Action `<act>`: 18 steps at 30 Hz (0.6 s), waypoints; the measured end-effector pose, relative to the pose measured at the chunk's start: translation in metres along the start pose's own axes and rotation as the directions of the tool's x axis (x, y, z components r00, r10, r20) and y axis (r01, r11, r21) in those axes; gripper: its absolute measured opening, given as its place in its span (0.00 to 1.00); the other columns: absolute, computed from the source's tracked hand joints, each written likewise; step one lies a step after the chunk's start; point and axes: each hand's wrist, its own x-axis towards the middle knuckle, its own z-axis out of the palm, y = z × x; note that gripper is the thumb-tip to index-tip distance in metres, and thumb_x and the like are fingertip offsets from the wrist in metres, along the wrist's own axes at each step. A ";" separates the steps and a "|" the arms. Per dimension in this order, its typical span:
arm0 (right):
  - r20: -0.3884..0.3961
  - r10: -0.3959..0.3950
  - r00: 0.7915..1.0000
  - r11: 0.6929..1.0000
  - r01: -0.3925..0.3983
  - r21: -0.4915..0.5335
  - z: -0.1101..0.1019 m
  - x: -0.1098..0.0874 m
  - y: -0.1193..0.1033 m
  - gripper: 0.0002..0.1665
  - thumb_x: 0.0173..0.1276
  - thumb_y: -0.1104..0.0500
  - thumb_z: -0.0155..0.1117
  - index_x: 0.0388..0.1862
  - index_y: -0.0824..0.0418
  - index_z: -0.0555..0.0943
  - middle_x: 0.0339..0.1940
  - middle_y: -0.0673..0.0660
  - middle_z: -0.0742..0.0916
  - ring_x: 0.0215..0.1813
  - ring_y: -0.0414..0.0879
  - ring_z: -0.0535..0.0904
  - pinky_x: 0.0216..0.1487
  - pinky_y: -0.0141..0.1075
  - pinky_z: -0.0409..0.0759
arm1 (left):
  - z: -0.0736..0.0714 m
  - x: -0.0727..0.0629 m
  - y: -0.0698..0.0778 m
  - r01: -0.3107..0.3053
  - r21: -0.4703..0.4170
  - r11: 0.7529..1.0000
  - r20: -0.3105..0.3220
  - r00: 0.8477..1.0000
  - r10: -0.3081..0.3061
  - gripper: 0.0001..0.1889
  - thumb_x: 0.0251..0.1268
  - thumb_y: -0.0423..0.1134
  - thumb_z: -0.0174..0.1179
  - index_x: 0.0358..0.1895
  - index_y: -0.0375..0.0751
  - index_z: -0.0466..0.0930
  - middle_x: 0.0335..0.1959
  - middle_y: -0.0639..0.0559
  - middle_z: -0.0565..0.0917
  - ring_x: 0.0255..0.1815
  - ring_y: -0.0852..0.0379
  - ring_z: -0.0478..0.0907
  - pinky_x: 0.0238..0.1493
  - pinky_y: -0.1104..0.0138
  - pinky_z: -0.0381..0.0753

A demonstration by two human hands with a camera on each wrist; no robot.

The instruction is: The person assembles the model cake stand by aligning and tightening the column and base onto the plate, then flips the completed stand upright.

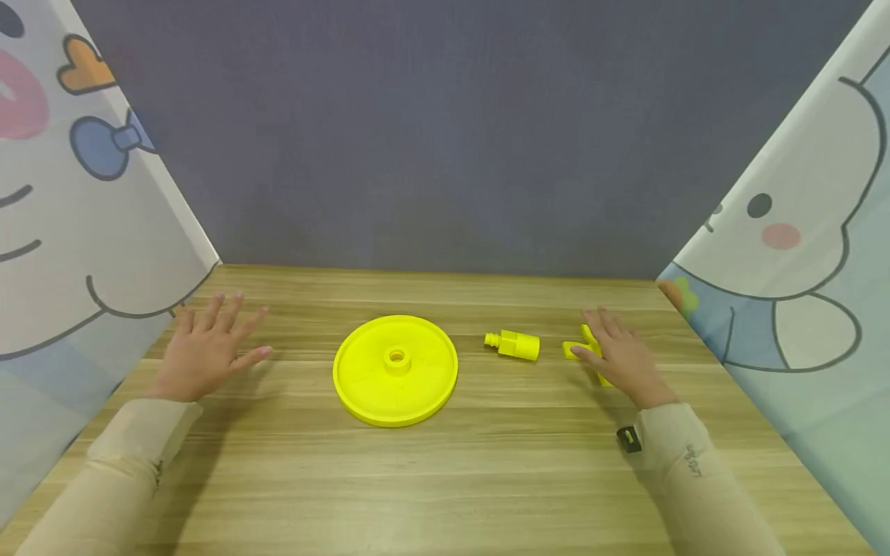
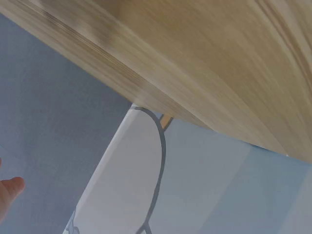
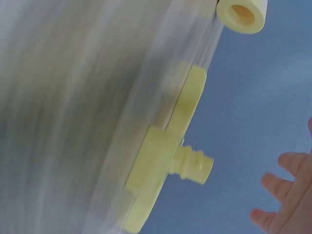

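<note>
A round yellow disc (image 1: pixel 361 386) with a raised rim and a hollow central hub lies flat, left of the table's middle. To its right, a yellow connector (image 1: pixel 518 345) lies on its side, a ribbed plug at one end and a cylinder at the other. A yellow flat-armed piece (image 1: pixel 570 350) is partly hidden beneath my right hand (image 1: pixel 622 359); the right wrist view shows its ribbed peg (image 3: pixel 192 163) standing up. That hand is over the piece with fingers extended, gripping nothing. My left hand (image 1: pixel 203 351), fingers spread, is at the table's left side, away from the yellow parts.
The wood-grain table (image 1: pixel 389 494) meets a dark grey panel (image 1: pixel 445 139) at the back. Cartoon-printed cloth walls flank it on the left (image 1: pixel 139 255) and right (image 1: pixel 820 232). A small black item (image 1: pixel 629 439) shows beside the right sleeve cuff.
</note>
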 end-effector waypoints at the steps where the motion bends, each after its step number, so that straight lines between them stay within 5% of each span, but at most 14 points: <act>1: -0.008 -0.004 1.000 1.000 0.005 0.029 0.001 0.001 -0.001 0.46 0.72 0.42 0.54 0.75 0.69 0.51 0.71 0.79 0.58 0.68 0.75 0.57 0.62 0.68 0.56 | 0.001 0.001 0.001 -0.004 -0.007 1.000 0.006 1.000 0.004 0.36 0.69 0.63 0.46 0.73 0.44 0.58 0.70 0.26 0.57 0.70 0.26 0.50 0.60 0.29 0.50; 10: 0.054 0.009 0.999 0.951 -0.025 0.308 0.008 0.006 -0.010 0.48 0.71 0.48 0.58 0.77 0.65 0.45 0.73 0.73 0.58 0.70 0.71 0.55 0.66 0.63 0.56 | 0.013 0.007 0.016 -0.065 -0.140 0.988 0.089 0.993 0.078 0.35 0.68 0.60 0.50 0.71 0.41 0.62 0.72 0.28 0.53 0.72 0.29 0.46 0.60 0.30 0.51; 18: 0.059 -0.027 0.998 0.922 0.002 0.388 0.012 0.021 -0.019 0.43 0.69 0.54 0.63 0.74 0.70 0.55 0.69 0.75 0.65 0.61 0.71 0.69 0.59 0.62 0.67 | 0.010 0.021 0.032 -0.112 -0.174 0.978 0.107 0.985 0.132 0.36 0.68 0.60 0.51 0.70 0.39 0.64 0.72 0.31 0.56 0.72 0.29 0.48 0.62 0.32 0.52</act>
